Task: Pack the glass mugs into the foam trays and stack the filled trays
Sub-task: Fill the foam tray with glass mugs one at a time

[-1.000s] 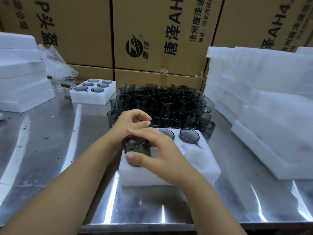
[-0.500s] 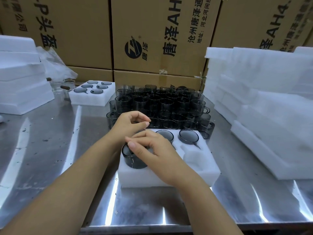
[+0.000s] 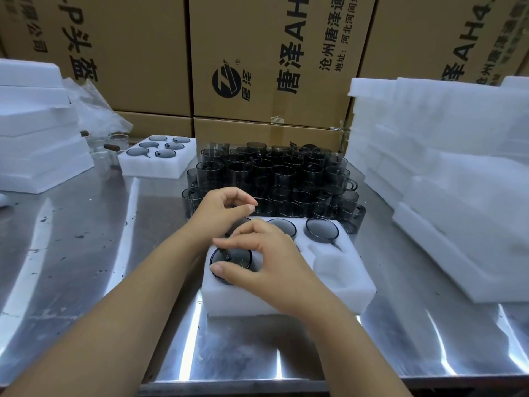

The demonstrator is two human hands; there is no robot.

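Observation:
A white foam tray [image 3: 337,282] lies on the steel table in front of me. My right hand [image 3: 274,262] grips a smoky glass mug [image 3: 237,257] by its rim, thumb in front and fingers behind. The mug sits low in the tray's front-left pocket. Two more mugs [image 3: 322,227] fill the back pockets, and the front-right pocket holds nothing. Just behind, my left hand [image 3: 220,210] hovers above the tray's back-left corner with its fingers loosely curled, holding nothing. A dense cluster of loose mugs [image 3: 286,173] stands beyond the tray.
A filled foam tray [image 3: 154,170] sits at the back left, beside a few clear glasses [image 3: 114,144] and plastic wrap. Foam slabs are stacked at the left [image 3: 37,138] and right [image 3: 458,196]. Cardboard boxes [image 3: 272,67] wall off the back. The table's front edge [image 3: 257,385] is near me.
My right hand has lowered the mug from above the tray down into the front-left pocket. The left hand stayed roughly in place behind it.

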